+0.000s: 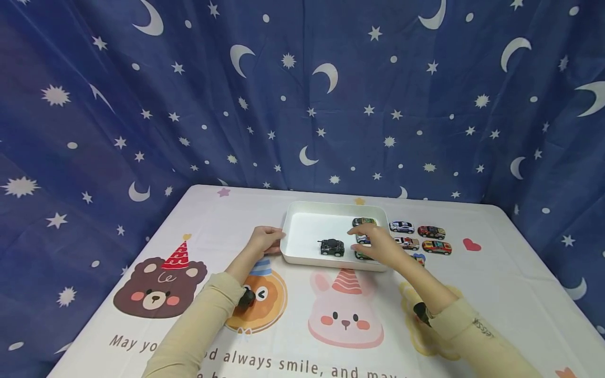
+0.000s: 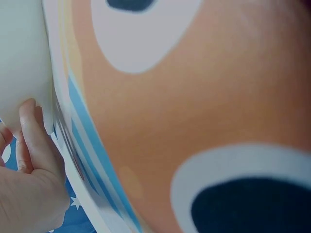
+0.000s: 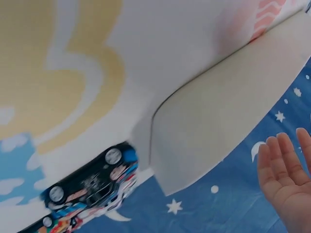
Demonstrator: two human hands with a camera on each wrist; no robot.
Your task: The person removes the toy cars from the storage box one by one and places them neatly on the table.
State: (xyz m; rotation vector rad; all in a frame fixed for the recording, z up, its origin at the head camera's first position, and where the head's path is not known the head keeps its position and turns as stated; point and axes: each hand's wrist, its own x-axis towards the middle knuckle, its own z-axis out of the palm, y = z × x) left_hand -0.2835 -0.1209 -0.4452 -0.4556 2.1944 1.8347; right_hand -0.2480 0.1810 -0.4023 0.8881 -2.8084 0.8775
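Note:
A white rectangular tray lies on the table. My left hand holds its left edge; in the left wrist view, the hand has its thumb against the outer wall and fingers by the rim. My right hand hovers over the right part of the tray with thumb and fingers apart, nothing visible between them. In the tray sit a black toy tank and several toy cars in a right-hand column, among them the far one; the hand partly hides the nearer ones.
Right of the tray stand more toy cars: white, dark red-patterned, white-orange, red-yellow, and a blue one half behind my right wrist. The printed tablecloth meets a blue star-patterned curtain at the back.

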